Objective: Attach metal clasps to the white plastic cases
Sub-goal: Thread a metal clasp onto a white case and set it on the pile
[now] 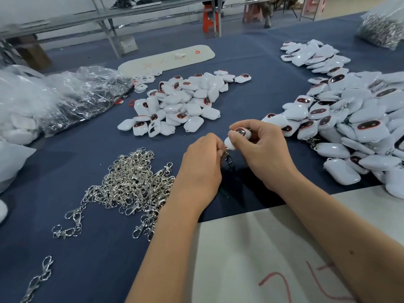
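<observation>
Mid-batch, by the look of it. Right hand [260, 149] grip closed round one white case [237, 138], held above the bench [98, 248]; left hand [202, 165] pinching a clasp [228, 157] at the case's lower end — joined or not, cannot tell. Big heap of cases [349, 119] on the right, some with chains showing — probably done. Middle heap [181, 106] apparently bare, still to do. Glossy rounded plastic, dark red-rimmed ovals; tangled pile of shiny clasps [133, 182] on the blue cloth.

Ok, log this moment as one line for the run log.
step: fitting clasp | right hand: holds white plastic case | left hand: pinches silver metal clasp at case's lower end | loose clasp pile: left
</observation>
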Tool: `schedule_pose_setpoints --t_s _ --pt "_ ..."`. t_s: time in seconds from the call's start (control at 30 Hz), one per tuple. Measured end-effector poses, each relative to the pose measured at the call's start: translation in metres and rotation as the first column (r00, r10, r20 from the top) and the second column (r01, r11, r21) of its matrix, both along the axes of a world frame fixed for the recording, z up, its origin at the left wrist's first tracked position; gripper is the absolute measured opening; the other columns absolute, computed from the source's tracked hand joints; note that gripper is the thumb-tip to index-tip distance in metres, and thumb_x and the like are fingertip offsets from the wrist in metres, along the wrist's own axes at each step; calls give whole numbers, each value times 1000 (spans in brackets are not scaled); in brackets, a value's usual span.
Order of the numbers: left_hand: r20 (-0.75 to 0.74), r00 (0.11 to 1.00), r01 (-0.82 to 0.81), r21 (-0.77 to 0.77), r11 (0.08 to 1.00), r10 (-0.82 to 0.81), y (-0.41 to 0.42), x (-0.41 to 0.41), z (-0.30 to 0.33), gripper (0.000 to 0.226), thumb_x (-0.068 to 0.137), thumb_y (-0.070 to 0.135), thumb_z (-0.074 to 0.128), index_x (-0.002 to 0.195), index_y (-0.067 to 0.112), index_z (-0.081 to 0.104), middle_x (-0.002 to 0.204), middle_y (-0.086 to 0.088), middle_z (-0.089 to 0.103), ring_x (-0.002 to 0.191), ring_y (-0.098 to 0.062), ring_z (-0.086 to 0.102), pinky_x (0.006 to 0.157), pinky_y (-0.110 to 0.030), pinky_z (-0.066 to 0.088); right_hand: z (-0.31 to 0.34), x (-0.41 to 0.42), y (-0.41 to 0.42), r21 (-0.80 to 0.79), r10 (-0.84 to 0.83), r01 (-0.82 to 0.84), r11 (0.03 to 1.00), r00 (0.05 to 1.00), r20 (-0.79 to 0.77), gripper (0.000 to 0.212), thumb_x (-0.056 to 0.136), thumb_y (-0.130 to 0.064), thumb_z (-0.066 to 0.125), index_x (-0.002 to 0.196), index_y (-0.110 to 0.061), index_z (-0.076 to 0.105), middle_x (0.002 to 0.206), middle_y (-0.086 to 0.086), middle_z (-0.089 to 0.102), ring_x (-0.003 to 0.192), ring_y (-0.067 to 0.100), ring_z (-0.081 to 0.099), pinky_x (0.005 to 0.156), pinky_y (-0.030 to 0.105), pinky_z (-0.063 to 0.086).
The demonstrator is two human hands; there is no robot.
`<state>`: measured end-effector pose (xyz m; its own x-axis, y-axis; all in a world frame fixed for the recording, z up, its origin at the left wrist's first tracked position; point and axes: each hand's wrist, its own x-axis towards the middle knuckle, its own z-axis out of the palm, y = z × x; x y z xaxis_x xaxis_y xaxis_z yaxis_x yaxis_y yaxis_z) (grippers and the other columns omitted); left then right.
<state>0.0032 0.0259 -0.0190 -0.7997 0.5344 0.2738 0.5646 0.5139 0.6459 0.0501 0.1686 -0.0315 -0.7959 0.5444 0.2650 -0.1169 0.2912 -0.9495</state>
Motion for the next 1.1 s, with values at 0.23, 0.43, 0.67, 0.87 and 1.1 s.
schedule_pose_setpoints --t_s 0.23,0.43,0.67,0.87,1.1 --pt "16 999 -41 -11 999 41 0 2 0 16 97 6 48 90 19 55 88 0 64 84 -28 63 79 -52 53 4 3 -4 106 -23 25 994 1000 -15 2 94 -18 71 95 -18 74 73 -10 68 65 2 58 65 16 48" --pt "-6 993 -118 -85 989 118 5 5 4 17 96 3 49 92 18 54 91 0 64 86 -28 62 81 -50 52 6 6 -10 238 -61 69 969 997 -42 3 94 -16 71 95 -13 72 76 -3 71 69 13 64 67 24 54" --pt "-20 997 -71 70 995 73 2 2 1 14 95 4 54 90 17 55 82 0 66 81 -28 62 76 -51 52 4 4 -9 120 -46 50 991 998 -43 4 94 -18 71 91 -17 72 73 -9 69 65 3 60 65 16 47" --pt "36 999 -22 344 939 10 -4 0 -3 15 90 7 65 85 21 64 74 9 69 72 -12 70 74 -39 58 2 2 -4 -127 12 -16 992 999 -37 7 95 -20 71 88 -19 73 59 -16 59 50 2 47 50 13 37" --pt "165 986 -53 476 878 -30 -4 -1 1 12 89 3 74 87 15 75 78 6 73 73 -11 69 74 -27 57 3 1 -4 -483 99 -124 867 992 -77 8 98 -16 67 93 -12 72 58 -3 45 43 10 30 40 18 26"
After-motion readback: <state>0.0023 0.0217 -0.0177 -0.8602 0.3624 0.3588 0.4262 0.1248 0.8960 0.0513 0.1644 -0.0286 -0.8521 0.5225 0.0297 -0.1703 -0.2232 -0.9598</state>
